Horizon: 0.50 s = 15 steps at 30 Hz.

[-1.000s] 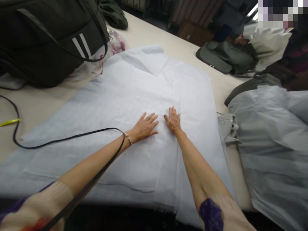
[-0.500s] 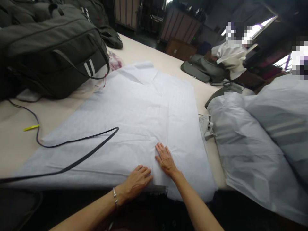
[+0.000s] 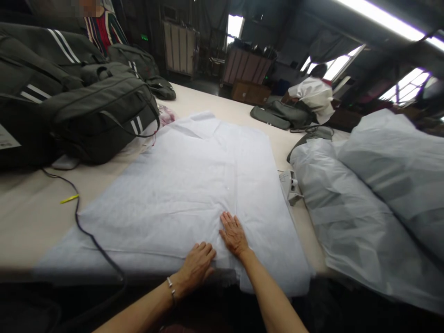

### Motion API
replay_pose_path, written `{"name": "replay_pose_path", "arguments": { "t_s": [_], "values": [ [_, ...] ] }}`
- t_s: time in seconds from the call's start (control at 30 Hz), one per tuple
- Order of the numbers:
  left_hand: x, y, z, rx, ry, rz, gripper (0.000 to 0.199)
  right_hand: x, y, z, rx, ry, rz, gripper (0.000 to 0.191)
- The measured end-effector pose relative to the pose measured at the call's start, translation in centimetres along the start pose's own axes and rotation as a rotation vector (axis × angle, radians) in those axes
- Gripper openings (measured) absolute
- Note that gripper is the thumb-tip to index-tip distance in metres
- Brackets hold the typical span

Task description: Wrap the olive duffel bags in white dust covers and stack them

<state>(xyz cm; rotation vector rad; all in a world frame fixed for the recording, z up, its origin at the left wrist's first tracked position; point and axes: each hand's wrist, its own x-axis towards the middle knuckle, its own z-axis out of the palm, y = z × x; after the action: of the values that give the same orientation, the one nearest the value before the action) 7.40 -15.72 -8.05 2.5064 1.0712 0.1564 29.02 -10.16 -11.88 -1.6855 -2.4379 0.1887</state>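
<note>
A large white translucent sheet (image 3: 159, 185), which looks like a thin plastic or non-woven bag, lies spread over the table and reaches its front edge. My right hand (image 3: 234, 233) rests flat on it, fingers stretched out. Just to the left and nearer to me, my left hand (image 3: 197, 263) presses on the sheet close to the table edge, its fingers slightly bent and nothing gripped. A bracelet circles the left wrist. Faint creases run across the sheet around both hands.
Dark green duffel bags (image 3: 104, 115) are piled at the left. A black cord (image 3: 92, 236) with a yellow tag (image 3: 69, 199) crosses the sheet's left side. Wrapped bundles (image 3: 333, 199) and a tape dispenser (image 3: 290, 187) lie right. Co-workers (image 3: 310, 95) stand across the table.
The camera view has tilted up, showing more of the room. The cord has swung left and now hangs over the front edge. Both hands stay on the sheet in nearly the same place.
</note>
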Motion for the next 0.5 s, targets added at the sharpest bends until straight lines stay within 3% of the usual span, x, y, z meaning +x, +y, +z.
{"name": "replay_pose_path", "arguments": {
  "t_s": [0.17, 0.33, 0.5],
  "values": [
    [-0.54, 0.14, 0.49, 0.004, -0.144, 0.094, 0.026, 0.03, 0.34, 0.66, 0.041, 0.019, 0.008, 0.056],
    [-0.26, 0.41, 0.9, 0.064, 0.01, -0.054, 0.029, 0.14, 0.42, 0.54, 0.092, 0.011, 0.01, 0.056],
    [-0.1, 0.83, 0.81, 0.03, -0.013, 0.021, 0.008, 0.15, 0.25, 0.2, 0.127, 0.02, 0.015, 0.059]
  ]
}}
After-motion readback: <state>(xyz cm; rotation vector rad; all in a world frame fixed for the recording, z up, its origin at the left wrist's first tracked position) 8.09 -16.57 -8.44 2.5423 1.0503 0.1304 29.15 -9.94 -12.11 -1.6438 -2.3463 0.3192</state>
